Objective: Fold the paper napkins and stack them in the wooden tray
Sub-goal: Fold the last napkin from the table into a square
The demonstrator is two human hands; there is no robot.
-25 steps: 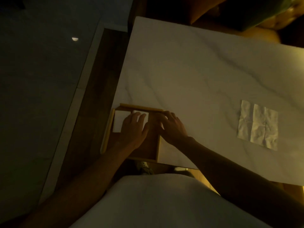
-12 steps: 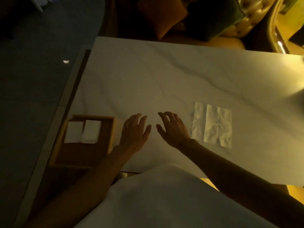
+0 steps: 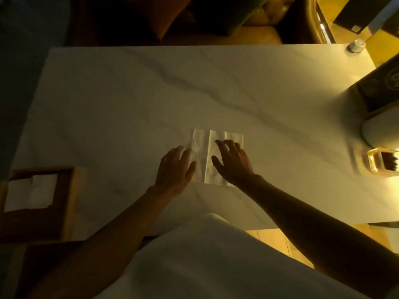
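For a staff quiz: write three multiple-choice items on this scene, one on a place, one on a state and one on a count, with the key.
1. Where is the tray?
A) at the table's near left corner
B) mid-table
C) at the far right corner

2. How does the napkin outside the tray lie?
A) rolled up
B) balled up
C) flat, with creases

3. How many napkins lie on the table outside the tray?
A) none
B) one
C) three

Key:
1 A: the tray sits at the left, by the near edge.
2 C: it is spread out, with straight fold lines across it.
3 B: only one sheet lies on the marble, with the left hand and the right hand over it.
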